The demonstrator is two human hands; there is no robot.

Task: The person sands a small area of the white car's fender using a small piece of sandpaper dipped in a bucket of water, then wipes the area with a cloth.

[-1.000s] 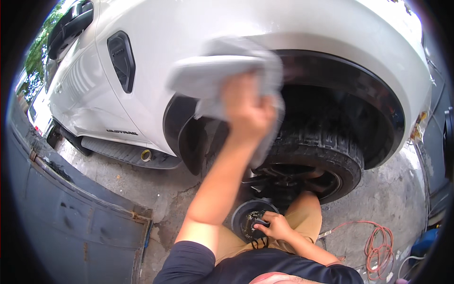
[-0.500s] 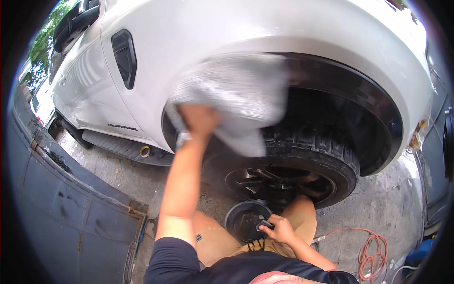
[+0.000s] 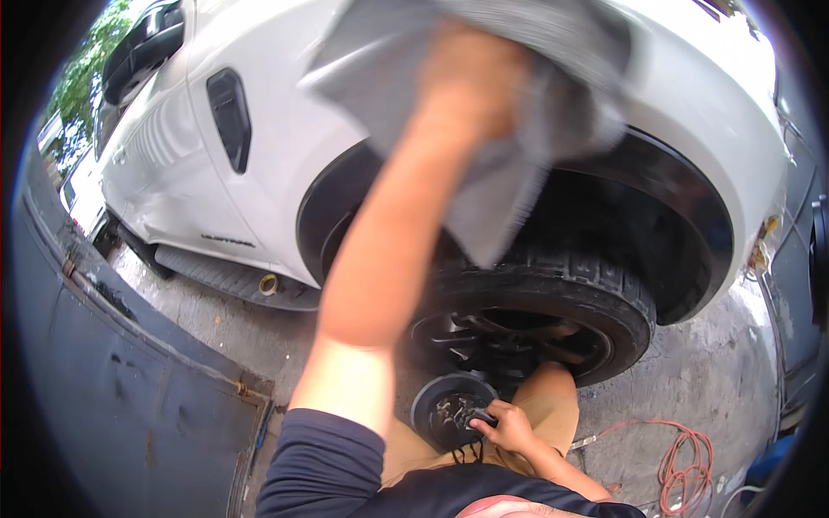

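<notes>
My left hand (image 3: 475, 82), blurred by motion, grips a large grey cloth (image 3: 505, 181) above the front wheel arch of a white vehicle (image 3: 285, 52). The cloth spreads over the fender and part of the black arch trim (image 3: 686, 186); whether it presses on the paint I cannot tell. Down between my knees, my right hand (image 3: 511, 426) is closed round a small dark block-like object (image 3: 482, 419). It is held at the right side of a round dark basin (image 3: 423, 410), whose inside shows wet-looking glints.
The tyre (image 3: 635, 298) and dark wheel stand just in front of my knees. A yellow tape roll (image 3: 268, 284) sits on the side step (image 3: 207, 274). A coiled orange hose (image 3: 686, 475) lies at right. A grey metal gate (image 3: 138, 371) stands at left.
My left hand has swept the cloth up and to the right, from the arch's left side to above it. My right hand stays almost where it was, beside the basin.
</notes>
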